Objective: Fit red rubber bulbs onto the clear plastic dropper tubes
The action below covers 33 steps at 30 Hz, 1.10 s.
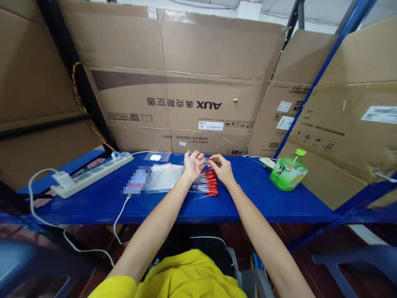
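At the middle of the blue shelf, my left hand (192, 165) is turned palm up, its fingers curled round the clear end of a thin red-ended piece. My right hand (223, 169) pinches the red end (209, 159) of that same piece from the other side. Its exact kind is too small to make out. Just below the hands lies a row of several similar thin pieces (212, 182), red ends to the right and clear or silvery parts to the left. Left of them is a stack of clear plastic bags (167, 177), partly covered by my left wrist.
A blurred-out phone-like object (136, 181) with a white cable lies left of the bags. Further left is a white power strip (96, 169). A white case (155, 157) sits behind. To the right stand a green bottle (288, 171) and a pale device (267, 162). Cardboard (186, 54) walls the back.
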Available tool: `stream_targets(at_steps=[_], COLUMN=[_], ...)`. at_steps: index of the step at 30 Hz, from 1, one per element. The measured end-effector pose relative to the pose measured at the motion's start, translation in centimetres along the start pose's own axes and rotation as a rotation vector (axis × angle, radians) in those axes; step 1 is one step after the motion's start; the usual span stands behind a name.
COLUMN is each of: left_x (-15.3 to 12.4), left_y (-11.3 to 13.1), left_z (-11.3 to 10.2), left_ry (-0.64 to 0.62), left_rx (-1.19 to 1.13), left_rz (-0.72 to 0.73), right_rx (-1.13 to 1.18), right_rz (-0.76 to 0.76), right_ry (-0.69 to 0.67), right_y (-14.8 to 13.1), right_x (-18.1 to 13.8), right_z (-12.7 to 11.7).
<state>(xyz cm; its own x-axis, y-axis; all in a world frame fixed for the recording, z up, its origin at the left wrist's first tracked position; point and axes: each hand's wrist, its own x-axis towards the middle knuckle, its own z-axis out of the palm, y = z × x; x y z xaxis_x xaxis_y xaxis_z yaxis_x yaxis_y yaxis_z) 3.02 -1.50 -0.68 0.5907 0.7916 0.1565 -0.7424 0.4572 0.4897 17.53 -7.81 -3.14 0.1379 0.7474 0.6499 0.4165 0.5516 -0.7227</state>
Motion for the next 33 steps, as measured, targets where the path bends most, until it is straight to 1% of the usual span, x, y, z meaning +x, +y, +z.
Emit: stream_targets(at_steps=[4,9,14,17,22,29,33], left_x=[0.0,0.0,0.0,-0.1,-0.2,-0.2,-0.2], left_y=[0.0,-0.3,-0.6,-0.6,-0.7,-0.8,-0.8], left_z=[0.0,0.1,0.2,0.3,0.4,0.5,0.2], left_ry=[-0.012,-0.007,-0.038,-0.034,-0.04,-0.033,-0.022], left_rx=[0.012,0.03,0.026,0.028,0.024,0.027,0.051], left_rz=[0.001,0.017,0.03,0.017,0.004,-0.025,-0.037], right_rx=[0.151,0.197,0.173,0.143,0.088,-0.077,-0.084], right_rz=[0.073,0.088,0.043,0.026,0.004,-0.015,0.002], right_ry=[0.008,0.034,0.065,0.073,0.07,0.056,0.035], right_y=[0.6,0.7,0.5,0.4,0.1,-0.5,-0.5], right_x=[0.2,0.2,0.0,0.0,0.0,-0.2,-0.2], right_z=[0.3,0.4,0.2,0.2,0.1,-0.3,-0.3])
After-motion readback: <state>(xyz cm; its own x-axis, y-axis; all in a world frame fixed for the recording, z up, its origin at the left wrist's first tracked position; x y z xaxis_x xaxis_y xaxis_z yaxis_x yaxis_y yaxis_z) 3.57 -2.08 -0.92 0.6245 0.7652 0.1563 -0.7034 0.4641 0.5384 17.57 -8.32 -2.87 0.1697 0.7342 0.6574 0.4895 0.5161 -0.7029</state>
